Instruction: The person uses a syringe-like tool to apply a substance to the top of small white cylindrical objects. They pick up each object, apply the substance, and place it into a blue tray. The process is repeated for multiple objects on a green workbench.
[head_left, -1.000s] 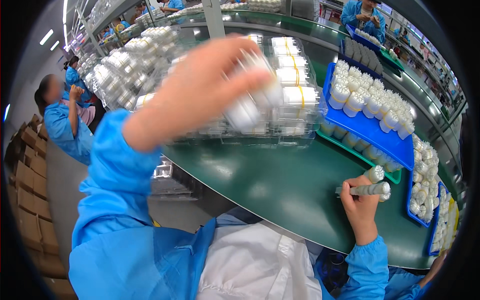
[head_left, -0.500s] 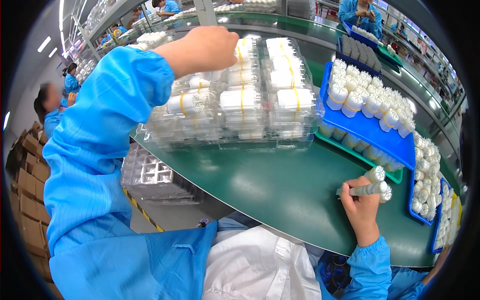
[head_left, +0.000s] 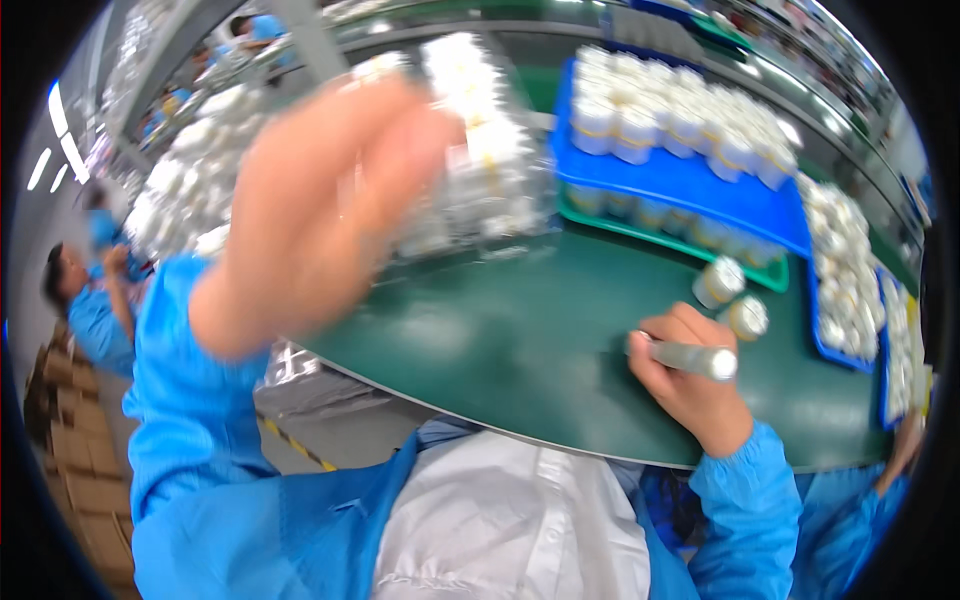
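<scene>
My left hand (head_left: 315, 205) is raised in front of the stacked clear plastic trays (head_left: 520, 205) and hides much of them. Motion smears its fingers, so whether they hold anything is unclear. White bundles wrapped with yellow bands (head_left: 485, 150) lie in those trays. Low over the green tabletop (head_left: 520, 350), my right hand (head_left: 695, 385) is closed around a whitish marker pen (head_left: 690, 360), its tip pointing left. Just beyond that hand stand two white banded bundles with bristly tops, one farther off (head_left: 719, 281) and one nearer (head_left: 748, 317).
A blue tray (head_left: 690, 195) full of upright bundles sits over a green tray (head_left: 670, 238) at the far right. Another blue tray (head_left: 845, 357) lies farther right. Cardboard boxes (head_left: 85, 455) are piled at left. A co-worker's arm (head_left: 905, 450) shows at the right edge.
My left hand has come back from the trays toward me and is now blurred. My view has shifted, and the right hand still holds the pen, now slightly left of the two loose bundles.
</scene>
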